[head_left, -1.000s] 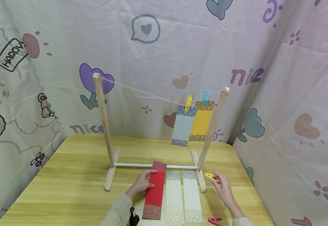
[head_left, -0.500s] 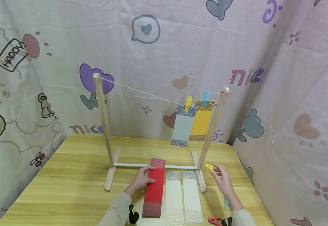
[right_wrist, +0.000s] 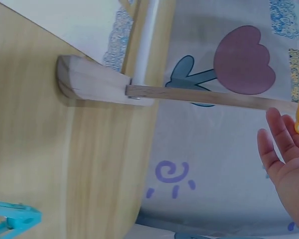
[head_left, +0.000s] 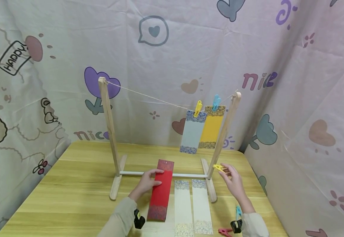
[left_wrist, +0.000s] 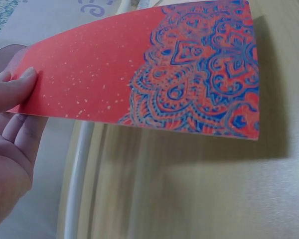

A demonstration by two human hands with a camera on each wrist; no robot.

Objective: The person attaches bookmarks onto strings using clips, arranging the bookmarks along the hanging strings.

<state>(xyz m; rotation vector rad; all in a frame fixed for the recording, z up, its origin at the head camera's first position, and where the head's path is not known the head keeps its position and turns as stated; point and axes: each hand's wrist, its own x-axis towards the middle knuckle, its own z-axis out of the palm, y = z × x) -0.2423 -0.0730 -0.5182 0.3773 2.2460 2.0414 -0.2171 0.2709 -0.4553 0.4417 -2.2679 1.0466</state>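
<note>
Our left hand [head_left: 146,182] pinches the red card [head_left: 162,194], thumb on its face and fingers behind; the left wrist view shows the patterned end clear of the bench [head_left: 80,184], with a shadow beneath it. Over the last second we have shifted the card toward the bench's far edge, so its top now overlaps the white crossbar [head_left: 186,175] in the head view.

Our right hand [head_left: 232,181], near the bench's right edge, grips the yellow clip [head_left: 219,168] and has also moved farther from us, revealing the blue clip [head_left: 238,212] below it. We take this to mean that card and clip are both in hand, yet neither is on the string [head_left: 148,95]. The light blue card [head_left: 193,133] and golden card [head_left: 211,126] hang there unchanged.
</note>
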